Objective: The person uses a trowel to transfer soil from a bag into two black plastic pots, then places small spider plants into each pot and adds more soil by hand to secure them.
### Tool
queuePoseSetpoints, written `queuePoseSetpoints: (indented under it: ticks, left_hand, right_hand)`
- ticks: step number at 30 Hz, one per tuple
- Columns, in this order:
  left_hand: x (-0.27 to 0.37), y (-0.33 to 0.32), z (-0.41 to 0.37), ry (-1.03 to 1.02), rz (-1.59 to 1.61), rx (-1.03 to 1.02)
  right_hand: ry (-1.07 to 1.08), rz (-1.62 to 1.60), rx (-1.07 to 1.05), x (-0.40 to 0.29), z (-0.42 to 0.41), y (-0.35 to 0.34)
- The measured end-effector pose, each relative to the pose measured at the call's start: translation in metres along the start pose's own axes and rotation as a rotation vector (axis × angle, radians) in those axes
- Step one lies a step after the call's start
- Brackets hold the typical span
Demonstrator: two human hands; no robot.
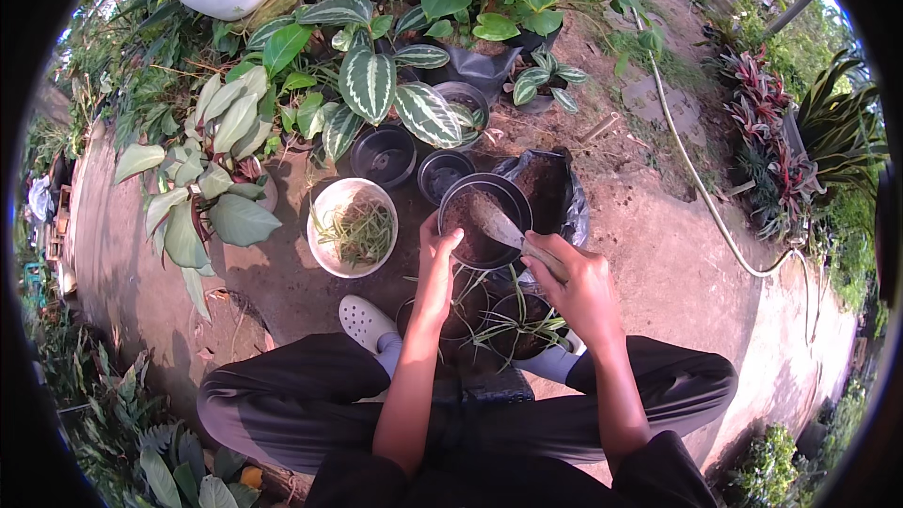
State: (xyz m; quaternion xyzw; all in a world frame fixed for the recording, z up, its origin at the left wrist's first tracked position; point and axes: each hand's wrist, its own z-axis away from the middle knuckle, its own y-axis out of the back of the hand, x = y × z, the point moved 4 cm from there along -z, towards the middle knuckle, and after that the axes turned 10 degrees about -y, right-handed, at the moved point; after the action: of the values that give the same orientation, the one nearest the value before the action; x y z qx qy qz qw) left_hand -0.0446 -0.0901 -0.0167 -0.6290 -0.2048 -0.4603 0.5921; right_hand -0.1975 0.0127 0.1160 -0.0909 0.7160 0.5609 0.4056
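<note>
My left hand (437,261) grips the near left side of a black plastic plant pot (522,201), its thumb over the rim. Brown soil (462,215) lies inside that pot. In my right hand (578,286) is the handle of a garden trowel (501,226), whose soil-coated blade reaches into the pot. Just beyond, a black plastic bag (577,208) of dark soil stands partly hidden by the pot. Closer to my feet, two black pots hold spider plants (522,324); my arms partly cover them.
Left of the pot stands a white bucket (317,226) with cut grassy leaves. Two black pots, a larger (384,155) and a smaller one (444,175), sit behind. Patterned-leaf plants (370,85) crowd the far side. A hose (677,127) runs along the right. My shoe (363,321) rests near the bucket.
</note>
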Motion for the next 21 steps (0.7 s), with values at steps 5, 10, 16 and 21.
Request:
queuePoseSetpoints:
  ticks: [5,10,16,21]
  left_hand:
    - [-0.005,0.008,-0.001,0.004,0.087,0.027]
    - [-0.014,0.035,-0.007,0.033,0.068,0.131]
    - [-0.009,0.045,-0.009,0.056,-0.085,0.247]
    - [0.002,0.048,-0.006,0.039,-0.093,0.299]
  right_hand:
    - [-0.030,-0.165,0.098,0.019,-0.003,0.002]
    - [-0.380,-0.285,0.245,0.058,-0.011,0.022]
    - [-0.484,-0.011,-0.018,0.175,-0.025,-0.040]
    - [-0.490,0.305,0.080,0.185,-0.051,-0.084]
